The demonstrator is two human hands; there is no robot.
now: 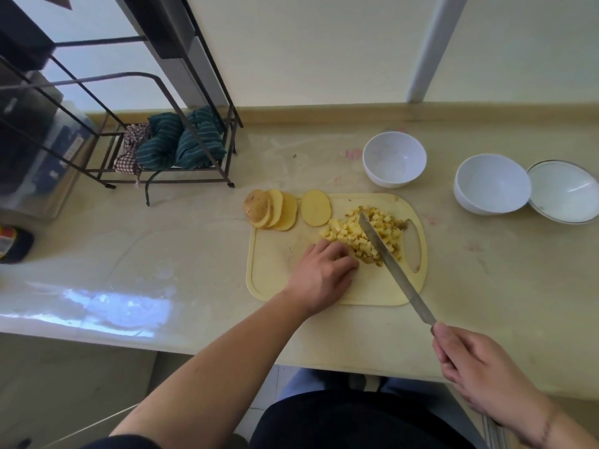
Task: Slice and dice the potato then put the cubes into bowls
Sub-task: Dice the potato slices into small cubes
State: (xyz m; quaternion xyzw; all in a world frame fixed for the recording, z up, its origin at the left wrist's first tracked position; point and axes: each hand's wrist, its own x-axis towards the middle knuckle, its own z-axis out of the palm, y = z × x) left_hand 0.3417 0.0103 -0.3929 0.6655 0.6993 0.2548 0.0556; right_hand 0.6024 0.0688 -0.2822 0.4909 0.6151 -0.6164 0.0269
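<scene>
Glossy cream counter (162, 254), pale plastic cutting board (372, 286) with diced potato cubes (359, 234), left hand (321, 273) curled against them; right hand (476, 367) wrapped round the steel knife (395, 267); about five round slices (285, 210), three white bowls (393, 162)
</scene>
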